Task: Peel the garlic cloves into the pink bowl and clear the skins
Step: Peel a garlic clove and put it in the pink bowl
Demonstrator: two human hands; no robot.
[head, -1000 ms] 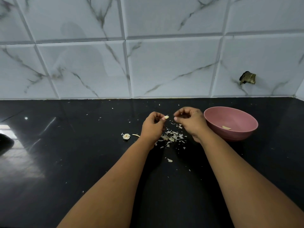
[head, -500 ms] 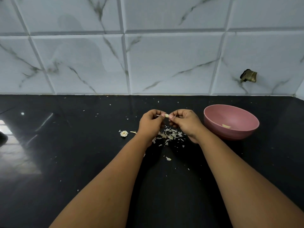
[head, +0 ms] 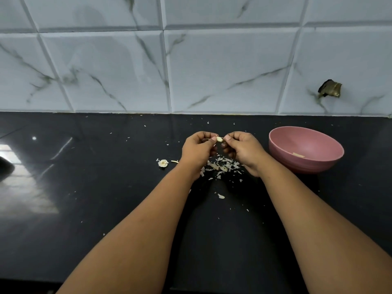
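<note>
A small pale garlic clove (head: pixel 219 139) is pinched between the fingertips of my left hand (head: pixel 197 150) and my right hand (head: pixel 244 148), held a little above the black counter. Directly under the hands lies a scatter of white garlic skins (head: pixel 222 166). The pink bowl (head: pixel 305 150) stands just right of my right hand, with one pale piece (head: pixel 298 154) inside it. A garlic root stub (head: pixel 163 163) and a thin sliver (head: pixel 175 161) lie on the counter left of my left hand.
The glossy black counter (head: pixel 106 187) runs wall to wall, with skin flakes (head: pixel 221 196) strewn toward me. A marble-tiled wall (head: pixel 191 71) rises behind, with a broken hole (head: pixel 329 90) at right. A dark object (head: pixel 5 168) shows at the left edge.
My hands, apart a second ago, have come together at the fingertips on the clove. The view has tipped slightly, so the counter sits higher in frame.
</note>
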